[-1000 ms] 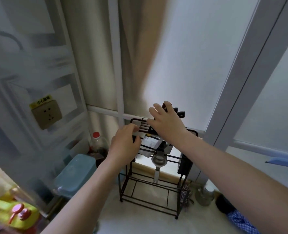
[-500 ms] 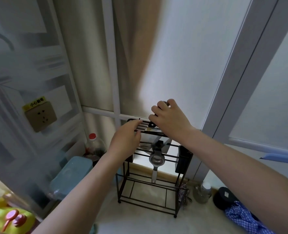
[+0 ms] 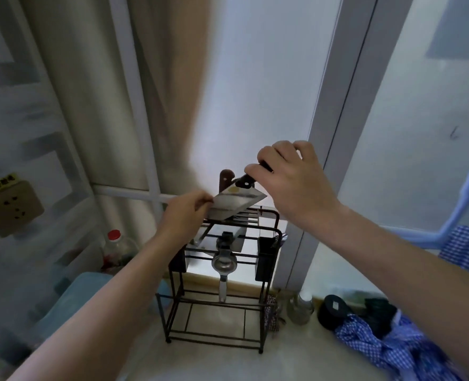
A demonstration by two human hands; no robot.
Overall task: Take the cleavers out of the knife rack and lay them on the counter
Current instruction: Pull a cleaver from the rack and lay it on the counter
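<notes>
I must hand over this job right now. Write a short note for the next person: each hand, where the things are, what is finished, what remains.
Right hand: closed on the black handle of a cleaver, lifted just above the knife rack.
Left hand: fingers pinch the far corner of that blade.
A second knife, brown handle, is still in the rack.
Done: one cleaver is out of its slot.
Left: lay it on the counter, then take out the other.

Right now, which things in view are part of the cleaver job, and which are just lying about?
Part of the job:
cleaver, held by right hand and left hand
knife rack
brown handle in the rack

Lying about:
red-capped bottle
wall socket
checked cloth
hanging strainer
</notes>
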